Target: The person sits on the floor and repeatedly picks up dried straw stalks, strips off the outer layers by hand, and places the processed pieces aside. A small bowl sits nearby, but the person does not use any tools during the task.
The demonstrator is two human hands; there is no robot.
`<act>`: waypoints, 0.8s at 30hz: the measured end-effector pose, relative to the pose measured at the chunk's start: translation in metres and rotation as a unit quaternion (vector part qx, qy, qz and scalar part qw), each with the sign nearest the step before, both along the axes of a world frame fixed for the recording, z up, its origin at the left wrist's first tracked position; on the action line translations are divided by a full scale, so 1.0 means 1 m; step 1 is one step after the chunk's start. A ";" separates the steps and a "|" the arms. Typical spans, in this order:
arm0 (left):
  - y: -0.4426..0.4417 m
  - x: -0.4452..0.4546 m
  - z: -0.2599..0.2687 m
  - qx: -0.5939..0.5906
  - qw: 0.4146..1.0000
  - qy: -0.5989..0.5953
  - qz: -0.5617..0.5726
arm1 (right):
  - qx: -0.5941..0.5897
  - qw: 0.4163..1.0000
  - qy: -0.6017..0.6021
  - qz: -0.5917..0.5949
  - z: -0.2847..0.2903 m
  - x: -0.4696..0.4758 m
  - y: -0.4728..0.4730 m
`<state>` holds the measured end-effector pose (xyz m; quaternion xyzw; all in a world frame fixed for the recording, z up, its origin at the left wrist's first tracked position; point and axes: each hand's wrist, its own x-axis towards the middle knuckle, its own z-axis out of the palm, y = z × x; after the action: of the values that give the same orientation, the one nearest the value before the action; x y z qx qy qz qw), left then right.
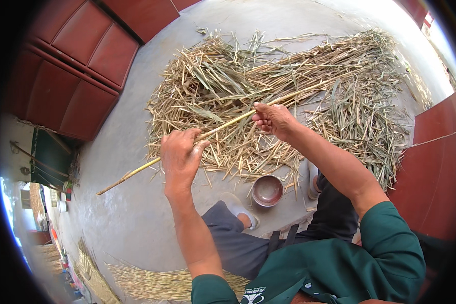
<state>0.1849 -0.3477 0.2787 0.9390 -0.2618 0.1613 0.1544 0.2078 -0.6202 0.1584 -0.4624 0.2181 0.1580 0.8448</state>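
A long yellow-green plant stalk [231, 122] runs slantwise across the view, its lower end out over the concrete floor at the left. My left hand [180, 154] grips it left of the middle, thumb and fingers around it. Farther up, my right hand [271, 118] pinches the same stalk between thumb and fingertips, its other fingers curled. Beneath and beyond both hands spreads a large heap of dry stalks, leaves and cut pieces [209, 91]. A bowl [268, 191] with a reddish-brown inside stands on the floor between my feet.
Dark red panelled furniture or doors [79, 72] stand at the upper left, and a red panel [433, 171] at the right. A bundle of thin stalks [152, 281] lies on the floor by my left leg, with another flat bundle [93, 273] farther left.
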 end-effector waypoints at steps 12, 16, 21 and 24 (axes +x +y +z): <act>-0.015 0.006 -0.023 -0.045 0.998 -0.052 -0.008 | -0.014 1.000 -0.014 0.004 0.003 0.000 -0.001; -0.016 0.004 -0.026 -0.115 0.993 -0.009 0.023 | -0.029 0.999 -0.034 0.013 0.020 0.001 -0.003; -0.014 0.009 -0.032 -0.260 0.942 0.192 0.095 | -0.013 0.997 -0.070 0.009 0.021 -0.005 -0.002; -0.009 0.012 -0.029 -0.411 0.885 0.190 0.107 | -0.019 0.998 -0.066 0.011 0.024 -0.004 -0.004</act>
<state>0.1972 -0.3571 0.2495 0.8262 -0.0358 0.0886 0.5552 0.2036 -0.6238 0.1819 -0.4899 0.1598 0.1323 0.8467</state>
